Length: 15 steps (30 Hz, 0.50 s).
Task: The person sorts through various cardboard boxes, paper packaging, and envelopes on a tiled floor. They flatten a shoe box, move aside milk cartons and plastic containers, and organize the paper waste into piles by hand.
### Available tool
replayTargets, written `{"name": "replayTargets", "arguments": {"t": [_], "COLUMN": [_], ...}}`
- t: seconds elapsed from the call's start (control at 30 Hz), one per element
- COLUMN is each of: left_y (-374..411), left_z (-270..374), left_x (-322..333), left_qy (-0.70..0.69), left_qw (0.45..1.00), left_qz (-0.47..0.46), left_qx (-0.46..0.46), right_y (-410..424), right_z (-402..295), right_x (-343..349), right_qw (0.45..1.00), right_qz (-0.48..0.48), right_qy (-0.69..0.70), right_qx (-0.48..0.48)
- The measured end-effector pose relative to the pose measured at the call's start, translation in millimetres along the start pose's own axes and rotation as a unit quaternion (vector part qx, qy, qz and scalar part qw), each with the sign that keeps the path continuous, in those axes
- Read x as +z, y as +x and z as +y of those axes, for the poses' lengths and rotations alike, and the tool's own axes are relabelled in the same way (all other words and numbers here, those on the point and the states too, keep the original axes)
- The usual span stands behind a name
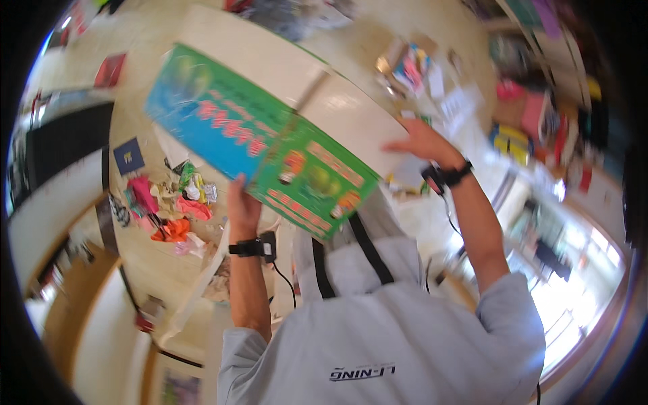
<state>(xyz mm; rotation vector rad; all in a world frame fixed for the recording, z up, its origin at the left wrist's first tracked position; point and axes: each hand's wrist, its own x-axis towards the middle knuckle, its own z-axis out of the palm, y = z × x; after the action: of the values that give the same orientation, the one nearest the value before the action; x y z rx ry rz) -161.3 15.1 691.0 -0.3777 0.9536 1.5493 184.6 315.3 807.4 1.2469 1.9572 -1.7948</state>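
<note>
Tilted in front of my chest is a cardboard box (263, 147), printed green and blue with writing, fruit and cartoon figures. Its plain white panels (349, 101) face up along the far side. My left hand (244, 205) grips the box's lower edge, thumb against the printed side and the other fingers hidden behind it. At the right edge my right hand (424, 143) holds a white panel, thumb lying across it. Both wrists wear black straps with small cabled devices. Motion blur softens the box's print, and whether anything is inside is hidden.
Left of the box, a pile of colourful wrappers and bags (172, 207) lies on the pale floor near a dark blue booklet (128, 156). Ahead to the right is an open carton (412, 66) with bright packets. Crowded shelves (536, 111) line the right side.
</note>
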Motion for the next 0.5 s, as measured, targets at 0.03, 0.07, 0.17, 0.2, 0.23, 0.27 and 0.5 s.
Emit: {"name": "replayTargets", "arguments": {"t": [0.03,0.07,0.17,0.2,0.23,0.27,0.5], "left_y": [-11.2,-13.0,-27.8,-33.9,-42.4,-45.5,-40.7], "left_z": [5.6,6.7,8.1,1.9,-5.5,0.8,-113.5], "left_x": [18.5,32.4,43.3,48.2,57.3,58.3,125.7], "left_qy": [0.027,0.055,0.134,0.156,0.174,0.189,0.364], "left_qw": [0.999,0.998,0.989,0.985,0.982,0.980,0.917], "left_qz": [0.016,0.006,-0.041,-0.061,-0.064,-0.068,-0.079], "left_qx": [0.024,0.040,0.046,0.038,0.023,0.007,-0.144], "right_y": [-17.4,-21.0,-46.4,-61.8,-73.7,-76.3,-163.9], "right_z": [5.0,11.1,47.0,56.8,62.4,50.9,163.4], "right_x": [17.4,21.3,75.4,96.4,122.7,154.5,205.1], "right_qw": [0.997,0.989,0.862,0.814,0.754,0.683,0.595], "right_qz": [0.069,0.135,0.357,0.337,0.312,0.285,0.365], "right_qy": [0.027,0.047,0.358,0.472,0.578,0.672,0.713], "right_qx": [-0.012,-0.040,0.039,0.023,-0.001,-0.030,-0.061]}}
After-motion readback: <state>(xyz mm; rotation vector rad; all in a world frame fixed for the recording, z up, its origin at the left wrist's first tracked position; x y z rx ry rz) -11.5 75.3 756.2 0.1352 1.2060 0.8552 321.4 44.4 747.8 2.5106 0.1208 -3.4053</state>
